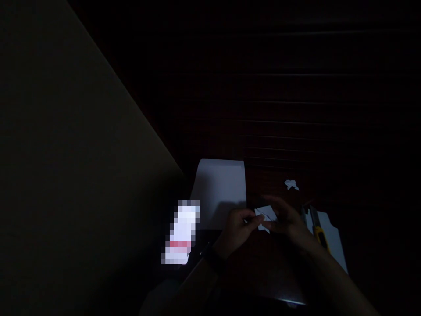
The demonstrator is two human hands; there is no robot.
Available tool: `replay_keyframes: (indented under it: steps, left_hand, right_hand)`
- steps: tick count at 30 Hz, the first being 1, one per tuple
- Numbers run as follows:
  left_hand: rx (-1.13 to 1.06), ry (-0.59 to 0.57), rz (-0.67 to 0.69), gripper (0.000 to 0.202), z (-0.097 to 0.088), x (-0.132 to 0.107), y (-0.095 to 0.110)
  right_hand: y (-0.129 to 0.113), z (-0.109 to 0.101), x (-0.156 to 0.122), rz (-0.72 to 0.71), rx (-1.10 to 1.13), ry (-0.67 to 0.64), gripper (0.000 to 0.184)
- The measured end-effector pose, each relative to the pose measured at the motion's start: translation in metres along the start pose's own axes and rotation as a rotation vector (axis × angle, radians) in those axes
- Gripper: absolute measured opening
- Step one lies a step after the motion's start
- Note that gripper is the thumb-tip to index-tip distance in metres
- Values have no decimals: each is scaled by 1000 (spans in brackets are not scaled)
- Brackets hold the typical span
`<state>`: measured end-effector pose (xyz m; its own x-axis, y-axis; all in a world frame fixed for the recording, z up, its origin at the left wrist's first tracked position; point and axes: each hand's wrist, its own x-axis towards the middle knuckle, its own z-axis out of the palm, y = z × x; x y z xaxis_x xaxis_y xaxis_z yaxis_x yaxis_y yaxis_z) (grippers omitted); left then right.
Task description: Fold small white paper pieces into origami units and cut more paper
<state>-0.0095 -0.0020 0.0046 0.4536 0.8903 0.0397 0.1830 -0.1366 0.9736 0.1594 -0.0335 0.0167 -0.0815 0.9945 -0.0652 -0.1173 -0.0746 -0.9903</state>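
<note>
A small piece of folded white paper [269, 211] is held up between my two hands over the dark table. My left hand [238, 226] pinches its left side, thumb on the near face. On the other side, my right hand [286, 219] grips the paper's right edge between thumb and fingers. Fold lines and a pointed flap at the bottom show on the paper. Dim light hides the finer folds and some of the right fingers. Beyond my right hand lies a small folded paper figure [291, 184] with several points.
A stack of white paper [220, 180] lies behind my left hand. Left of my left wrist glows a lit phone [182, 232], its screen blurred. A yellow box cutter [320, 237] rests on white paper [335, 239] at the right. A pale wall [82, 153] rises at left.
</note>
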Motion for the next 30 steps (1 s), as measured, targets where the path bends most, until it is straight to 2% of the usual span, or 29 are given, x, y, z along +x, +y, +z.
replay_keyframes:
  steps: [3, 6, 9, 12, 15, 20, 26, 30]
  left_hand:
    - [11, 3, 18, 35, -2, 1, 1]
    - [35, 55, 30, 36, -2, 2, 1]
    - [89, 105, 42, 36, 1, 0, 2]
    - [152, 134, 65, 35, 4, -2, 5]
    - [188, 111, 71, 35, 5, -4, 7]
    - [190, 94, 56, 34, 6, -5, 6]
    - [159, 104, 72, 34, 5, -2, 5]
    - [193, 169, 75, 34, 3, -1, 3]
  right_hand:
    - [6, -3, 2, -53, 15, 50, 54]
    - [7, -3, 2, -68, 11, 85, 53]
    - [8, 0, 2, -49, 23, 100, 53]
    - [14, 6, 3, -104, -1, 185, 48]
    - [23, 10, 5, -163, -68, 303, 42]
    - [35, 9, 8, -224, -126, 382, 45]
    - [28, 12, 6, -179, -87, 344, 40]
    - [13, 17, -1, -80, 91, 245, 43]
